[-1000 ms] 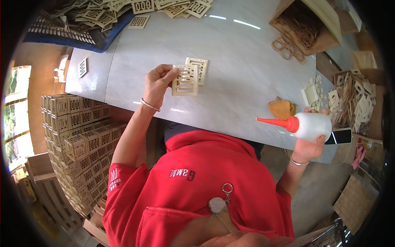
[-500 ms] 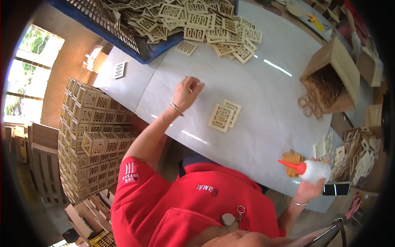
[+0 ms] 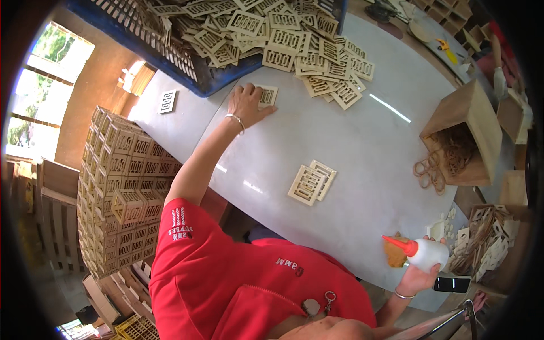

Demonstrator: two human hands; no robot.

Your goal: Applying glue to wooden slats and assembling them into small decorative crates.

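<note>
Plywood everywhere on this bench, basically. Left hand is stretched way out toward 11 o'clock, palm down and fingers spread flat on a single laser-cut lattice panel that sits right at the edge of the big loose heap of cut panels, so it's pressing on the piece rather than pinching it; not lifted yet as far as I can tell. Right hand is down at 4 o'clock, off the table's near edge, fingers wrapped around a white glue bottle with its orange nozzle pointing left toward the bench; it's just parked there, tip not touching anything. Two panels already paired up lie overlapping near the middle of the grey tabletop, well apart from both hands. My read is this is the fetch-a-part step of a glue-up: one piece being claimed from the heap while the glue waits. Next move, I'd guess, calls for sliding or curling the fingers under that thin panel to get it off the slick surface, then bringing it back toward the middle where the bottle can reach it. Off at 3 o'clock there's an open wooden box with rubber bands spilling out, and at 9 o'clock a tall stack of finished lattice boxes beside the bench.
</note>
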